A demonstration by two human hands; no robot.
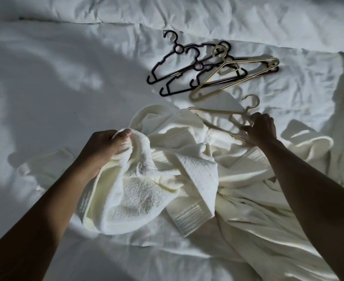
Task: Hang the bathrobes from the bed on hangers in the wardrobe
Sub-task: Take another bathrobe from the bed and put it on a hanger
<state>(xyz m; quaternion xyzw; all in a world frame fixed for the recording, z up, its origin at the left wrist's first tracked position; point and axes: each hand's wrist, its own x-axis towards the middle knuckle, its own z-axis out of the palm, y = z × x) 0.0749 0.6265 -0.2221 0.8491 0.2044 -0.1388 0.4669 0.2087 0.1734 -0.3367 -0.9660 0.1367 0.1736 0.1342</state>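
A cream bathrobe [187, 179] lies crumpled on the white bed [55, 88], its terry lining turned out at the left. My left hand [108, 142] grips a bunched fold of the robe near its collar and lifts it a little. My right hand [261, 127] holds a cream plastic hanger [223, 118] just below its hook. The hanger's left arm reaches into the robe's collar area, and its lower bar lies over the cloth.
A loose pile of spare hangers lies on the bed beyond the robe: several black ones [179, 72] and a cream one [228, 78] on top. More cream cloth [309, 142] spreads to the right. The wardrobe is out of view.
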